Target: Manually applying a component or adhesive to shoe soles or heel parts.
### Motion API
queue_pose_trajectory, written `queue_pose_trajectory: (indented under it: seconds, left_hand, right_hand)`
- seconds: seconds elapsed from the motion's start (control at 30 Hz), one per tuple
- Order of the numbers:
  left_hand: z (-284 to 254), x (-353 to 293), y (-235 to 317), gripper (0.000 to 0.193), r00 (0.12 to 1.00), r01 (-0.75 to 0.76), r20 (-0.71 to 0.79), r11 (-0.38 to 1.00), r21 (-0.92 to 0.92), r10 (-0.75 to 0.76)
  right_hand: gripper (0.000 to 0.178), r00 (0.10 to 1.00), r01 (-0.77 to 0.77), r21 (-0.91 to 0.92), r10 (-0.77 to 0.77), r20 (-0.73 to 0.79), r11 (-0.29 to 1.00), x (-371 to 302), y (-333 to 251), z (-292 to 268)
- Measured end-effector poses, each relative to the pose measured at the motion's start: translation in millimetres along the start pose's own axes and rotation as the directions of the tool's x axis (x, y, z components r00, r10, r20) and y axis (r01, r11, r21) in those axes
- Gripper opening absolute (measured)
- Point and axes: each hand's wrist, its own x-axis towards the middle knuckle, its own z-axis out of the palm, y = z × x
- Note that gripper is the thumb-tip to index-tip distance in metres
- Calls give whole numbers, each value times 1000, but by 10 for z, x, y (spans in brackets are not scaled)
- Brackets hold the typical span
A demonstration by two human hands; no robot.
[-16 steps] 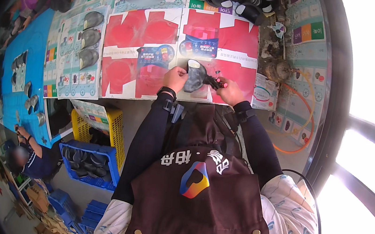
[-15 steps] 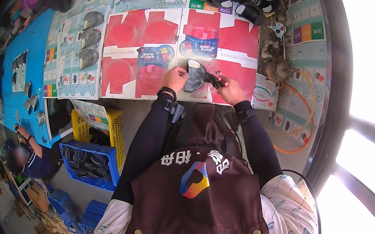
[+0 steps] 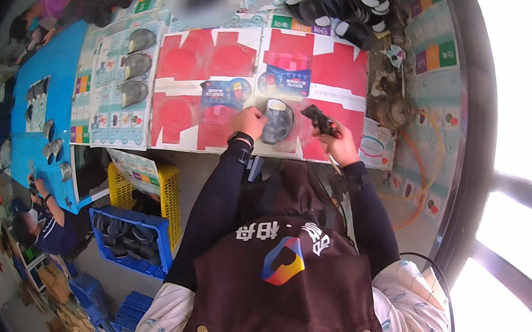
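Note:
A dark grey cup-shaped piece (image 3: 278, 122), like a padded shoe part with a pale patch at its top end, is over the near edge of the red and white printed sheets (image 3: 175, 117). My left hand (image 3: 250, 122) is closed at its left edge, the fingertips pinched against it. To the right, my right hand (image 3: 341, 142) grips a small black spray gun (image 3: 320, 121) with red parts. Its nozzle points left and away, apart from the piece. Part of the gun's handle is hidden in my fingers.
Three similar grey pieces (image 3: 137, 66) line the sheet at left. A pile of dark pieces (image 3: 340, 11) lies at the back right. Orange hose (image 3: 416, 206) curves at right. A blue crate (image 3: 164, 247) of pieces stands by a yellow crate (image 3: 172, 197). Co-workers (image 3: 56, 226) work by the blue table (image 3: 62, 82).
The spray gun has moved right, away from the piece, and its nozzle has tilted up. My left hand stays beside the piece. The whole view has shifted slightly.

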Motion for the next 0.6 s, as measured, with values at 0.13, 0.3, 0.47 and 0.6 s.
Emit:
queue_pose_trajectory:
  seconds: [0.13, 0.3, 0.47, 0.6]
  left_hand:
    - [-313, -62, 12, 24, 997, -67, -63, 957, -281, 51]
    - [-1364, -229, -729, 18, 966, 148, 86, 248, -958, -243]
    - [-2305, -340, -2109, 26, 876, -168, -176, 58, -984, -448]
    - [-2578, -177, -3230, 33, 730, -249, -167, -31, -968, -663]
  right_hand:
    - [50, 1000, -16, 261, 15, 9, 965, -40, 81, -156]
    - [34, 998, -44, 70, 47, -35, 997, -65, 72, -299]
    - [33, 997, -56, 83, 60, -42, 995, -96, 9, -190]
    - [35, 988, -132, 14, 133, -83, 991, -82, -105, -14]
